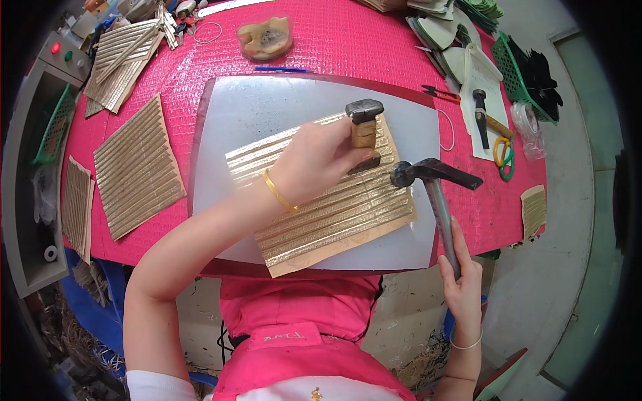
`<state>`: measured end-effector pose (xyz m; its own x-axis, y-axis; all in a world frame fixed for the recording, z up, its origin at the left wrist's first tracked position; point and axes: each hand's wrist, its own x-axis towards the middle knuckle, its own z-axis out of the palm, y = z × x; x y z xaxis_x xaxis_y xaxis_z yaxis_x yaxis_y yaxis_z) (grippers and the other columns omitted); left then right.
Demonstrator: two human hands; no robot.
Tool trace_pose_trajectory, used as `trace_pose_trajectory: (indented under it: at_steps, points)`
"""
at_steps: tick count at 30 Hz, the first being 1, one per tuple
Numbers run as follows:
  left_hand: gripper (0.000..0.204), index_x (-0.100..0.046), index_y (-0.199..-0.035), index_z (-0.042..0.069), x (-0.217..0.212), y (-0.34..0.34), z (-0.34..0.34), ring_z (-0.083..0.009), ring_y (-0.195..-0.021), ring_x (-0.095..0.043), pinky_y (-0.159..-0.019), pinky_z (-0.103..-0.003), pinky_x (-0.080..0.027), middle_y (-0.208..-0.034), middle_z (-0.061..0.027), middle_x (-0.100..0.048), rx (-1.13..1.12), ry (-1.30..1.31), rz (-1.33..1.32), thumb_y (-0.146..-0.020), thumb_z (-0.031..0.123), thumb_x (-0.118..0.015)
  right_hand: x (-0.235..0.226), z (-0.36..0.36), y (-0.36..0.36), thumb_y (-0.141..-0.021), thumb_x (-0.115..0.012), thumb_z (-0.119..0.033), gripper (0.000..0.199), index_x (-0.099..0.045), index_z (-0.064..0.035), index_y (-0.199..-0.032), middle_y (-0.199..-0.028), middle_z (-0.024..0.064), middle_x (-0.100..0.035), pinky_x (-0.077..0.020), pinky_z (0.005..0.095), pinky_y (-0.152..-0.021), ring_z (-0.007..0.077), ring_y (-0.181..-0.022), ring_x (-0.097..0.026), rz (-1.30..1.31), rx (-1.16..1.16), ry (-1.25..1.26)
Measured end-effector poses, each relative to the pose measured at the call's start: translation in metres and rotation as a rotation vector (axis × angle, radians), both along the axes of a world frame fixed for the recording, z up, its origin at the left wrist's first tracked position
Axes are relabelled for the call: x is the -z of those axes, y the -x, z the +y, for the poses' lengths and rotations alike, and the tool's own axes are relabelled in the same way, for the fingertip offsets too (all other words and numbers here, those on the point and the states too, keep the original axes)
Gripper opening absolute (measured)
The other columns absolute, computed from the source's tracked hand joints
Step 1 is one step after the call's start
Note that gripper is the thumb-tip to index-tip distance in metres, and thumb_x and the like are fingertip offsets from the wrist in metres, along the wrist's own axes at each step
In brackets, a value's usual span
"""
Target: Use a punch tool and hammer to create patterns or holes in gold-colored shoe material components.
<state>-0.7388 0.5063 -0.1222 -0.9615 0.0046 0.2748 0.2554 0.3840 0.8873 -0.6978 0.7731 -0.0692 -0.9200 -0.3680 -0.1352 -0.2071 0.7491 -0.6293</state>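
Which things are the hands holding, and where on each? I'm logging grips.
The left hand grips a metal punch around its shaft, standing on the gold ribbed sheet. The right hand holds a hammer near the handle's end.

Few such things show here. A clear plastic bag (528, 127) lies crumpled at the far right edge of the pink surface (334, 47), well beyond the right grip (461, 277) and up from it, just past a green basket. On the person's pink apron, below and between both grips, sits a small pink label patch (284, 336) with pale stitching. Far left of the left grip (321, 157), a grey box (63, 57) bears one red and one green round light. No screens or signs are in view.
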Motion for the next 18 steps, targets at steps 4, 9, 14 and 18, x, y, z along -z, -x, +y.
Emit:
trace_pose_trajectory:
  at_steps: [4, 9, 14, 18]
  points:
    - [0.021, -0.049, -0.075, -0.001, 0.005, 0.003, -0.001, -0.0305, -0.053, -0.054, -0.049, -0.033, -0.042, -0.059, -0.0149, -0.054, -0.009, 0.071, -0.027, -0.072, 0.016, -0.062, 0.005, 0.003, 0.002, -0.077, -0.047, -0.002, 0.052, -0.034, -0.0092, -0.127, -0.073, 0.0143, -0.055, -0.0407, 0.0224, -0.056, 0.0116, -0.054, -0.046, -0.017, 0.012, 0.031]
    - [0.021, -0.049, -0.071, -0.003, 0.008, 0.006, 0.001, -0.0181, -0.049, -0.056, -0.044, -0.027, -0.041, -0.059, -0.0122, -0.056, 0.006, 0.116, 0.087, -0.072, 0.012, -0.064, 0.003, 0.007, 0.006, -0.074, -0.047, 0.000, 0.055, -0.031, -0.0045, -0.127, -0.102, 0.0136, -0.056, -0.0386, 0.0203, -0.066, 0.0056, -0.071, -0.042, -0.108, 0.025, 0.051]
    - [0.023, -0.046, -0.066, -0.001, 0.006, 0.006, 0.002, -0.0237, -0.047, -0.054, -0.044, -0.029, -0.041, -0.057, -0.0137, -0.054, 0.022, 0.216, 0.186, -0.072, 0.012, -0.064, 0.013, 0.012, 0.009, -0.076, -0.048, -0.002, 0.052, -0.034, -0.0058, -0.126, -0.067, 0.0118, -0.051, -0.0388, 0.0217, -0.052, 0.0103, -0.051, -0.041, 0.042, -0.032, 0.070]
    - [0.026, -0.042, -0.063, 0.001, 0.005, 0.004, 0.001, -0.0278, -0.045, -0.052, -0.041, -0.032, -0.040, -0.054, -0.0147, -0.050, 0.045, 0.284, 0.260, -0.069, 0.010, -0.065, 0.008, 0.020, 0.012, -0.076, -0.050, -0.004, 0.052, -0.035, -0.0051, -0.125, -0.063, 0.0101, -0.053, -0.0369, 0.0207, -0.049, 0.0086, -0.048, -0.040, 0.032, -0.064, 0.022]
